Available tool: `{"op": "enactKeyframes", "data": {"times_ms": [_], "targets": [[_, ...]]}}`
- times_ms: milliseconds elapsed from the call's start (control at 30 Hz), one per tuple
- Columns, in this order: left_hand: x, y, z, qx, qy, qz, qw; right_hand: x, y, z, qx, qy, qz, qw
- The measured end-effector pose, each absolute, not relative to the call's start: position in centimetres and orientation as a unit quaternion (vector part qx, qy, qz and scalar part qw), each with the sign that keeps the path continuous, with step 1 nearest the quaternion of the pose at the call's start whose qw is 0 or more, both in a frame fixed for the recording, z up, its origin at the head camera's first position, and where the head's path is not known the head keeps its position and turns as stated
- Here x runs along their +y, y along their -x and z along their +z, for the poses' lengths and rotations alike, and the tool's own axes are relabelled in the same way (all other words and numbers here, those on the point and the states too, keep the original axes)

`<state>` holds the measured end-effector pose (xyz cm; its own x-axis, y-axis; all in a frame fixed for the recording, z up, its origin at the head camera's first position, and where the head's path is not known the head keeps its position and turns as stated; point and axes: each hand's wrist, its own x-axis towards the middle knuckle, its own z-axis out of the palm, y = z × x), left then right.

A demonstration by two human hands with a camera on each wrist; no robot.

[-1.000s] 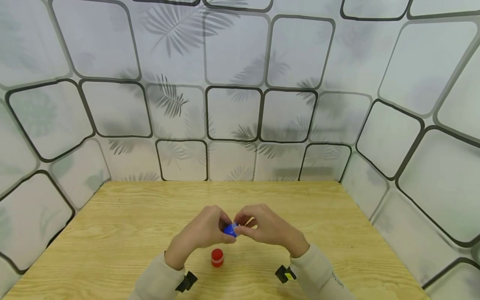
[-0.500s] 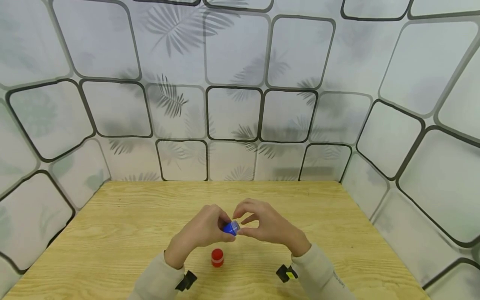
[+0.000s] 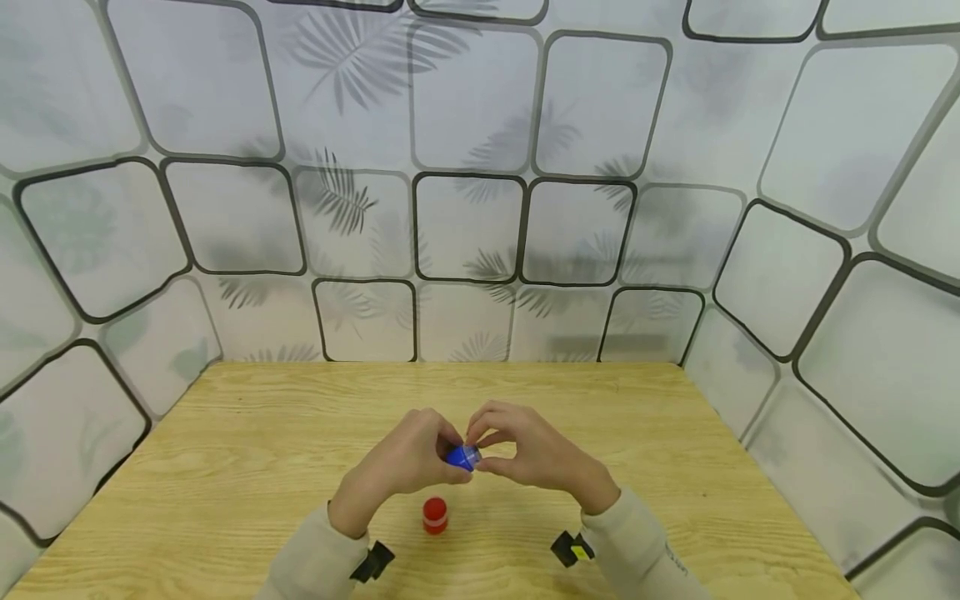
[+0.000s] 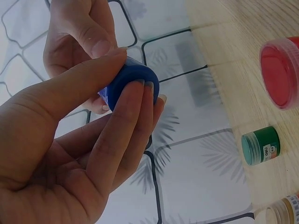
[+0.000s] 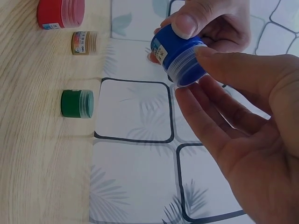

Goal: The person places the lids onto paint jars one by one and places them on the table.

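Observation:
Held off the table between both hands is a small blue paint jar [image 3: 460, 457] with a clear ribbed lid [image 5: 185, 70]. My left hand [image 3: 408, 454] grips its blue body, thumb on one side and fingers against the base, as the left wrist view shows. From the other side, my right hand [image 3: 536, 450] pinches the lid between thumb and fingertips. The lid is on the jar, which lies tilted with its lid toward the right hand. A pale label [image 5: 160, 52] shows on the blue side.
A red jar [image 3: 435, 516] stands on the wooden table [image 3: 300, 433], below the hands in the head view. The wrist views also show a green jar [image 5: 71, 103] and a yellowish jar [image 5: 84, 43]. A patterned wall covering [image 3: 465, 225] surrounds the table.
Half a second ago the right fingers had spread and lifted from the lid; now they are closed in on it again. Left hand, blue jar and red jar keep their places.

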<state>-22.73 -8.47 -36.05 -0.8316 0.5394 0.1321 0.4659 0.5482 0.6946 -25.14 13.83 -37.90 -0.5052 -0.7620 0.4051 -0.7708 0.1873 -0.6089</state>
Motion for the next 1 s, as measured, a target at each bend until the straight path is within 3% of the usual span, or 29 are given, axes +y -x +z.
{"op": "enactKeyframes", "data": {"times_ms": [1000], "targets": [[-8.55,22.67,-36.11,0.876,-0.293,0.380,0.045,13.72,24.85,-37.72,-0.792,-0.468,0.391,-0.008]]}}
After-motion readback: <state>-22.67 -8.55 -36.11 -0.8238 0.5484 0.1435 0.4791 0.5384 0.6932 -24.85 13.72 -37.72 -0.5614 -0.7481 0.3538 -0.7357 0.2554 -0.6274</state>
